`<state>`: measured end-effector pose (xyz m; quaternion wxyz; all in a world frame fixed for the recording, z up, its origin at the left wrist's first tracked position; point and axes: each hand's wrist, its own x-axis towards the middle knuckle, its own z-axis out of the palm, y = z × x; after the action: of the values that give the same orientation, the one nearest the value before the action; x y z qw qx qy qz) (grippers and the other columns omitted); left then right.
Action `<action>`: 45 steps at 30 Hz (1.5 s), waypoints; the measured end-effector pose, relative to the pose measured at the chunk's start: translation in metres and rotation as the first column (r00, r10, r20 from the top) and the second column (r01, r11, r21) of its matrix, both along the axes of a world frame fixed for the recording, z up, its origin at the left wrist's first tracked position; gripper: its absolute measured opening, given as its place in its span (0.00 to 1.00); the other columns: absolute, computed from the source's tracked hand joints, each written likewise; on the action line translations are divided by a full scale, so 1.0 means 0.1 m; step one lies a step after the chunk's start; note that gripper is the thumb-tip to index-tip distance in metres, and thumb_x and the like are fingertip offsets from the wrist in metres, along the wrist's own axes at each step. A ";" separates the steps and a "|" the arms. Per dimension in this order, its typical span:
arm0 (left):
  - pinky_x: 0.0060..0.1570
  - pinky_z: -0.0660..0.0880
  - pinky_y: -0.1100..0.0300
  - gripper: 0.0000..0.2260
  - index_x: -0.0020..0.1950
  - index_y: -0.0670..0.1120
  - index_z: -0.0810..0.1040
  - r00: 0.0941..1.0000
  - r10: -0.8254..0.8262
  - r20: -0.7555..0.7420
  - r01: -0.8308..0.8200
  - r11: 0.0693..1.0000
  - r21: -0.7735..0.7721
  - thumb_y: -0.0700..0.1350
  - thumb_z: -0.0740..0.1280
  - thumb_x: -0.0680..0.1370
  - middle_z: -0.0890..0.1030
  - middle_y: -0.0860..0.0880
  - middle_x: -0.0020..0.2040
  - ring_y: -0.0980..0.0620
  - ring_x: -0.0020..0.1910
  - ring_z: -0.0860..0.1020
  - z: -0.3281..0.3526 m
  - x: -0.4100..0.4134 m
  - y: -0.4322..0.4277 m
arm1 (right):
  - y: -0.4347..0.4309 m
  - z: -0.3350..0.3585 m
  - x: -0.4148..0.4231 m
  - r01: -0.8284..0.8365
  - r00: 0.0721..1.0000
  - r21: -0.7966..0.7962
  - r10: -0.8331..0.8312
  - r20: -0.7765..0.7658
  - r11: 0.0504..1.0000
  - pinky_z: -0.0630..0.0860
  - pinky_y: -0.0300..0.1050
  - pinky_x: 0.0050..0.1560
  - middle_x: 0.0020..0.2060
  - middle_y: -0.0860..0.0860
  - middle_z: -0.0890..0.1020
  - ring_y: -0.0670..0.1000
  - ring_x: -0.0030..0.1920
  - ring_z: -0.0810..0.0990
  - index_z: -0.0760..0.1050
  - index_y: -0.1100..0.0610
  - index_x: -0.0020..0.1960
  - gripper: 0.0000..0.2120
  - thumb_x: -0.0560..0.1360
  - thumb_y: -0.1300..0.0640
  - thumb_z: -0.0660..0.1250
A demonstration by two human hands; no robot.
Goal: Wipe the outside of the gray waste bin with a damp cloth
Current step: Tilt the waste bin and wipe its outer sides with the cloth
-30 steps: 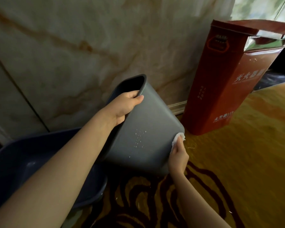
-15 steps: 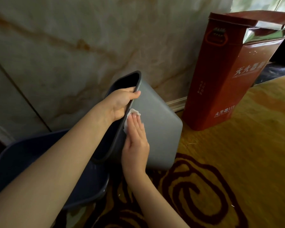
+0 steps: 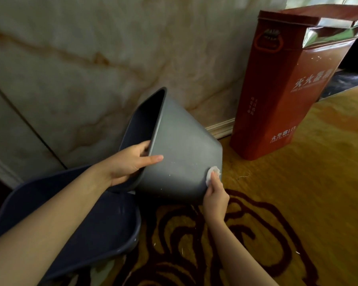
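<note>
The gray waste bin [image 3: 182, 149] is tilted, its mouth facing up and to the left toward the marble wall, its base low at the right. My left hand [image 3: 130, 165] grips the near rim, fingers inside and thumb along the outer wall. My right hand [image 3: 215, 196] presses a small white damp cloth [image 3: 212, 174] against the outside of the bin at its lower right corner, close to the base. Small pale specks dot the bin's side.
A dark blue plastic basin [image 3: 103, 230] lies on the floor under my left forearm. A tall red fire-extinguisher box [image 3: 285, 96] stands to the right against the marble wall [image 3: 91, 58]. The floor is yellow carpet [image 3: 298, 203] with dark red swirls.
My right hand with the cloth has swept from the bin's upper rim, beside my left hand, down to the lower right corner. My left hand has slid lower along the rim.
</note>
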<state>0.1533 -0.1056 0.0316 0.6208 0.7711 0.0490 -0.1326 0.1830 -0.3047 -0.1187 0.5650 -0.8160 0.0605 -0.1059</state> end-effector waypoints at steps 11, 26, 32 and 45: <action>0.40 0.72 0.79 0.09 0.51 0.57 0.74 0.999 0.034 0.031 -0.033 0.999 -0.025 0.47 0.57 0.79 0.83 0.67 0.44 0.73 0.46 0.78 -0.10 -0.11 -0.11 | 0.31 0.44 -0.15 -0.102 0.985 0.101 0.087 0.149 0.990 0.64 0.27 0.58 0.58 0.43 0.73 0.42 0.60 0.71 0.71 0.53 0.65 0.18 0.78 0.66 0.59; 0.52 0.76 0.65 0.14 0.63 0.47 0.74 0.991 0.072 0.110 -0.071 0.997 -0.010 0.46 0.58 0.79 0.82 0.51 0.57 0.56 0.56 0.80 -0.07 -0.04 -0.20 | 0.00 0.18 0.34 -0.051 0.994 0.043 0.055 -0.097 0.998 0.67 0.38 0.56 0.61 0.55 0.78 0.56 0.61 0.75 0.72 0.52 0.65 0.17 0.79 0.61 0.56; 0.60 0.73 0.56 0.14 0.63 0.48 0.75 0.993 0.058 0.099 -0.056 0.998 -0.020 0.47 0.58 0.79 0.82 0.49 0.58 0.52 0.58 0.79 -0.04 0.05 -0.25 | -0.28 -0.12 0.43 -0.035 0.968 -0.004 0.033 -0.248 0.999 0.71 0.41 0.40 0.54 0.57 0.81 0.54 0.49 0.79 0.74 0.53 0.62 0.15 0.80 0.62 0.54; 0.59 0.69 0.66 0.10 0.52 0.55 0.78 0.985 0.005 0.175 -0.028 0.991 0.130 0.51 0.58 0.78 0.80 0.61 0.51 0.63 0.57 0.75 0.05 0.26 -0.49 | 0.53 0.80 -0.40 -0.275 0.879 0.078 0.218 0.423 0.958 0.61 0.42 0.71 0.69 0.47 0.69 0.38 0.70 0.62 0.62 0.50 0.69 0.24 0.77 0.67 0.60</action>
<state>0.1797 -0.1546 0.0363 0.5713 0.8188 0.0096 -0.0560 0.1432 -0.2516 -0.0386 0.6279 -0.7363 -0.1568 -0.1978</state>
